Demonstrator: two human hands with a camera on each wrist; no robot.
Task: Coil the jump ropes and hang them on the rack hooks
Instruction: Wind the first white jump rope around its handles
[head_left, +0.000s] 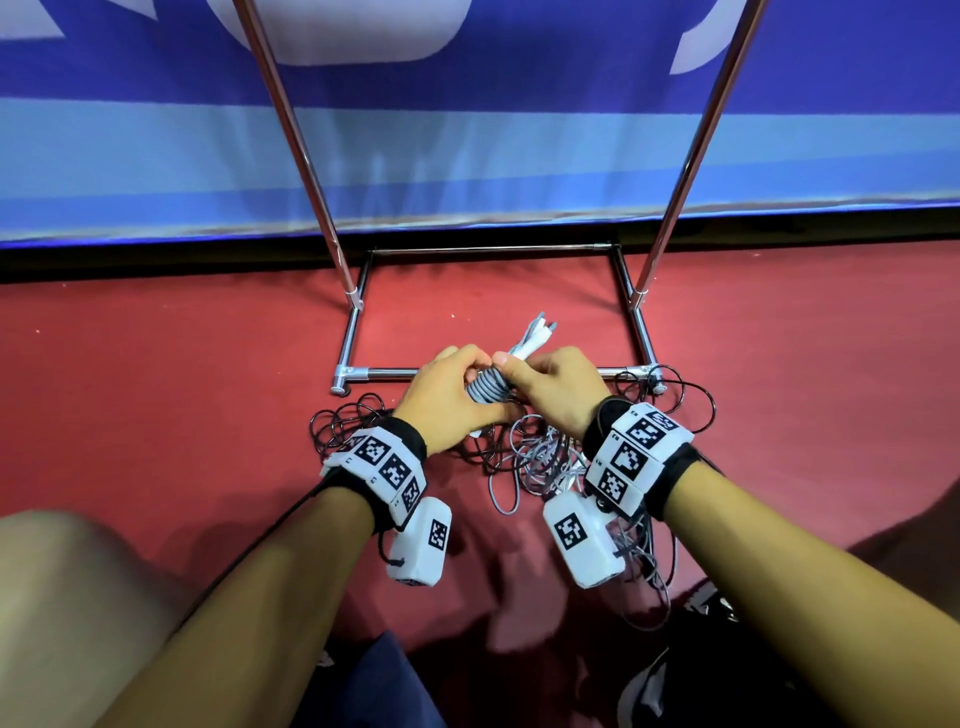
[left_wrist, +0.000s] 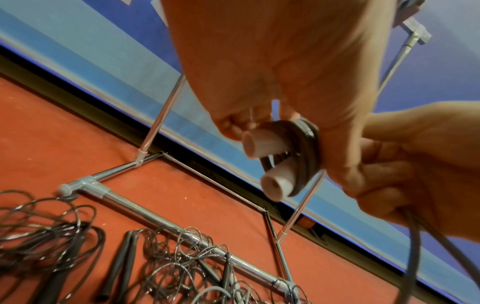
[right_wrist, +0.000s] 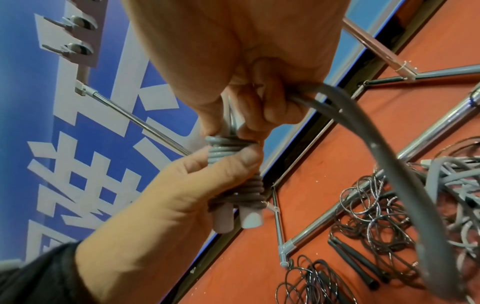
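Both hands meet above the rack's front floor bar (head_left: 387, 372). My left hand (head_left: 451, 396) grips a grey jump rope (head_left: 487, 388) whose cord is wound in tight turns around its two white handles (left_wrist: 267, 144). The thumb presses the coil (right_wrist: 233, 151). My right hand (head_left: 553, 382) pinches the top of the same bundle (right_wrist: 235, 123) and holds the loose grey cord (right_wrist: 363, 131), which loops down to the floor. The white handle tips (head_left: 537, 332) stick out beyond the hands. Rack hooks (right_wrist: 78, 48) show in the right wrist view, high on the rack.
Tangled black ropes (head_left: 345, 423) and grey ropes (head_left: 545, 457) lie on the red floor by the rack base (head_left: 493, 250). Black handles (left_wrist: 122, 265) lie among them. Two chrome uprights (head_left: 296, 140) rise against a blue banner (head_left: 467, 156). My knee (head_left: 67, 597) is at lower left.
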